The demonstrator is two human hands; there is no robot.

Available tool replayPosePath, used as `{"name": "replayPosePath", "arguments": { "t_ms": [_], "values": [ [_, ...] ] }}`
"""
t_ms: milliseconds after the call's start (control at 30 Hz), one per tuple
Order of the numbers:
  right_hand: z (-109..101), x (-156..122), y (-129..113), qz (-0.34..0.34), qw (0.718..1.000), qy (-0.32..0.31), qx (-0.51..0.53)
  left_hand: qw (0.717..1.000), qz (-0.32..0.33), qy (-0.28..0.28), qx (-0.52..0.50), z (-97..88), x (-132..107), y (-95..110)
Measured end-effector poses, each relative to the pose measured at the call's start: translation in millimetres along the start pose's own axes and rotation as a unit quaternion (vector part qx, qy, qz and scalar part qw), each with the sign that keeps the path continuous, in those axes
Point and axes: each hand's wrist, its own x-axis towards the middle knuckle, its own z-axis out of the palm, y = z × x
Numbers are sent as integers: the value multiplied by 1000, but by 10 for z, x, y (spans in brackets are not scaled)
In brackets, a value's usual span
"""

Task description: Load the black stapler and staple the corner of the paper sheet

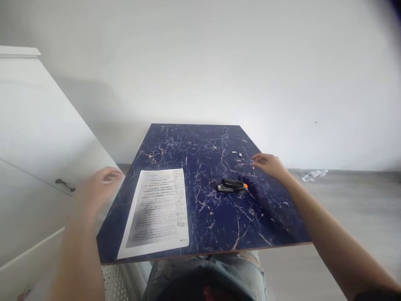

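A dark blue marbled table [200,146] carries a printed sheet of paper [158,209] at its left front and a black stapler [232,185] with an orange end near the middle right. My right hand [270,165] rests at the table's right edge, fingers pinched on something thin and small that I cannot make out, just beyond the stapler. Two tiny grey bits [237,154] lie a little further back. My left hand [102,186] hovers at the table's left edge beside the paper; it is smeared by motion.
A white cabinet [34,167] with a dark handle [65,184] stands close on the left. A clear plastic bottle [314,174] lies on the grey floor at the right by the white wall. My jeans-clad lap shows under the table's front edge.
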Motion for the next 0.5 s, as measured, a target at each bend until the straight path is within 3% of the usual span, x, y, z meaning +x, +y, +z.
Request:
{"name": "replayPosePath", "arguments": {
  "t_ms": [67, 167, 233, 367, 500],
  "values": [
    [119, 206, 121, 4, 1000, -27, -12, 981, 146, -116, 54, 265, -7, 254],
    [327, 523, 94, 6, 999, -26, -43, 944, 205, -247, 74, 650, -136, 551],
    [436, 730, 35, 22, 997, -29, -74, 924, 217, -302, 89, 840, -245, 665],
    [548, 1053, -16, 36, 994, -57, -92, 917, 209, -328, 93, 1009, -384, 789],
    [594, 1180, 5, -7, 995, -60, -78, 903, 220, -356, 93, 1042, -484, 967]
  ]
}}
